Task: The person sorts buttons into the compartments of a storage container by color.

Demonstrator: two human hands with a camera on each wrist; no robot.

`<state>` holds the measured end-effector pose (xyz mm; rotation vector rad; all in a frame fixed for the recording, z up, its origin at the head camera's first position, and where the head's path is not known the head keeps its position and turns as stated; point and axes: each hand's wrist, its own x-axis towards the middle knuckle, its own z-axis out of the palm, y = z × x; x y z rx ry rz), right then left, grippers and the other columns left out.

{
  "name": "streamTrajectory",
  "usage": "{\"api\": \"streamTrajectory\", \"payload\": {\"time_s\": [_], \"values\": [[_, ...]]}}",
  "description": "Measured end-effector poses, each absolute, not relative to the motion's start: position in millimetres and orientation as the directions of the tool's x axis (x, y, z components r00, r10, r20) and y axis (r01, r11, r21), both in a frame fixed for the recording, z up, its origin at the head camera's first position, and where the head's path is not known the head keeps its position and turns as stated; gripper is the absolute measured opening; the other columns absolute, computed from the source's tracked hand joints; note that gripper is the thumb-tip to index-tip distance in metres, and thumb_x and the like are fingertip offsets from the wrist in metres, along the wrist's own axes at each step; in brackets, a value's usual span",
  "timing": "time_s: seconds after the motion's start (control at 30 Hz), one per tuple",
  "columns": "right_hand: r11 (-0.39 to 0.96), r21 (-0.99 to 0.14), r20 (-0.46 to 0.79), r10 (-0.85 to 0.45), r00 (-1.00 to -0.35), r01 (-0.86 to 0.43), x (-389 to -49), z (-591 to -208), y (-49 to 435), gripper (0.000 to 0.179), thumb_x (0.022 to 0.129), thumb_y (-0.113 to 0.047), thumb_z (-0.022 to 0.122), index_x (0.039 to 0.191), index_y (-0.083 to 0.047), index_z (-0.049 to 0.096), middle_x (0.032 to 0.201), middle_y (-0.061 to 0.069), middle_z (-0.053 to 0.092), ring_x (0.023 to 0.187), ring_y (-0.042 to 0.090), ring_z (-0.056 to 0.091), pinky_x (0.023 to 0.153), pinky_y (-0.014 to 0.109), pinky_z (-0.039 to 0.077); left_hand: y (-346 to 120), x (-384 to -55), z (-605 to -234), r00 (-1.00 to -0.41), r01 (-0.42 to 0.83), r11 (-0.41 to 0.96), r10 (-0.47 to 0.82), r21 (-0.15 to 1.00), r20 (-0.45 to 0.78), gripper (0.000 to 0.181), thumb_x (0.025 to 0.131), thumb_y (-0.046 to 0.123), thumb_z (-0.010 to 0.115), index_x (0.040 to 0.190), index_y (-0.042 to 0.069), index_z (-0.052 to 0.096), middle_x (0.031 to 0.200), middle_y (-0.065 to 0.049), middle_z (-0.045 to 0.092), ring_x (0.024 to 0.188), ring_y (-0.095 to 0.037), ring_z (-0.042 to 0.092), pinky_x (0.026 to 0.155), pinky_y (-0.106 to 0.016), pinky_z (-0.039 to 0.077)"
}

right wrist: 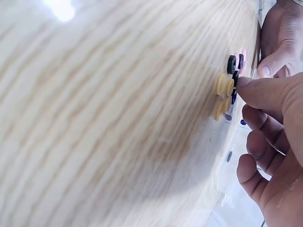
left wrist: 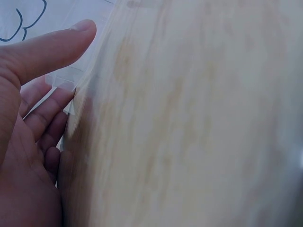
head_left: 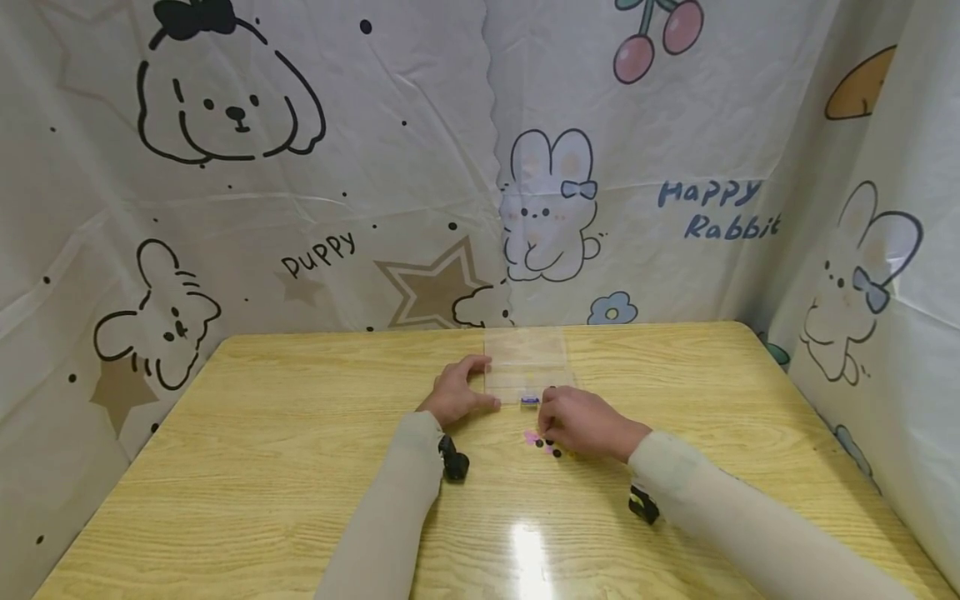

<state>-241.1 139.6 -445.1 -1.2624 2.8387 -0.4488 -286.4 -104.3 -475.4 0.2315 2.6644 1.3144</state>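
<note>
Box (head_left: 525,350): clear plastic, on the tabletop (head_left: 300,483) at its far side, reaching about to the far edge; a faint line crosses it
Left hand (head_left: 455,395): at the box's left side, thumb by the near corner, other fingers farther back along it; grip wide, the thumb well apart from the fingers
Right hand (head_left: 588,421): by the box's near right corner, fingers bent down; grip narrow, thumb tip right at the black discs – whether it pinches one cannot be told, the index fingertip being hidden
Black discs (head_left: 557,454): small, clustered in front of the box, by the right fingertips
Yellow discs (right wrist: 220,84): next to the black ones, plain in the right wrist view
Pink pieces (head_left: 531,437): beside the black discs, on the left of the cluster
Blue-purple piece (head_left: 529,402): tiny, at the box's near edge – inside or in front, unclear
Sleeves (head_left: 386,508): pale, long, a black device (head_left: 453,460) at each wrist
Backdrop cloth (head_left: 420,100): pale, printed with puppies, rabbits and stars
</note>
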Motion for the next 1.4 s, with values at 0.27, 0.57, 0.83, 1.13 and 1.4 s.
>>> {"api": "streamTrajectory", "payload": {"time_s": [0.27,0.57,0.83,1.13,1.4], "values": [[0.669,-0.279,0.095,-0.695,-0.713,-0.689,-240,-440,140,0.010,0.090,-0.013,0.071,0.083,-0.018,0.074,0.086,-0.009,0.061,0.077,0.004,0.055,0.072,0.024,0.052,-104,-286,-475,-0.976,0.055,0.593,0.203,0.803,-0.083,0.075,0.076,0.023,0.086,0.142,0.021,0.051,0.141,-0.007,0.056,0.137,-0.032,0.042,0.118,-0.051,0.031],[0.676,-0.280,0.124,-0.679,-0.724,-0.682,-242,-436,142,0.005,0.089,-0.010,0.072,0.087,-0.014,0.075,0.089,-0.005,0.062,0.078,0.006,0.058,0.072,0.026,0.054,-105,-287,-476,-0.974,0.053,0.596,0.207,0.802,-0.089,0.075,0.076,0.024,0.086,0.143,0.022,0.051,0.142,-0.006,0.055,0.138,-0.033,0.041,0.118,-0.053,0.030],[0.706,-0.285,0.133,-0.640,-0.757,-0.648,-245,-432,142,0.006,0.088,-0.011,0.072,0.086,-0.015,0.074,0.089,-0.006,0.062,0.080,0.006,0.056,0.072,0.026,0.053,-106,-286,-476,-0.977,0.045,0.595,0.195,0.803,-0.090,0.075,0.076,0.025,0.086,0.142,0.022,0.051,0.142,-0.005,0.055,0.139,-0.032,0.040,0.118,-0.054,0.029],[0.729,-0.254,0.192,-0.606,-0.772,-0.636,-254,-424,150,0.005,0.089,-0.012,0.073,0.085,-0.015,0.073,0.089,-0.004,0.062,0.080,0.010,0.060,0.074,0.031,0.054,-105,-285,-473,-0.975,0.057,0.594,0.207,0.803,-0.084,0.076,0.076,0.024,0.087,0.142,0.021,0.051,0.143,-0.005,0.056,0.139,-0.033,0.040,0.118,-0.054,0.029],[0.751,-0.232,0.206,-0.583,-0.786,-0.618,-270,-420,161,0.005,0.090,-0.011,0.071,0.086,-0.015,0.072,0.090,-0.002,0.062,0.081,0.016,0.063,0.073,0.034,0.054,-105,-286,-477,-0.975,0.069,0.594,0.210,0.802,-0.071,0.076,0.075,0.024,0.087,0.143,0.020,0.051,0.142,-0.005,0.057,0.138,-0.033,0.041,0.118,-0.053,0.030]]}}
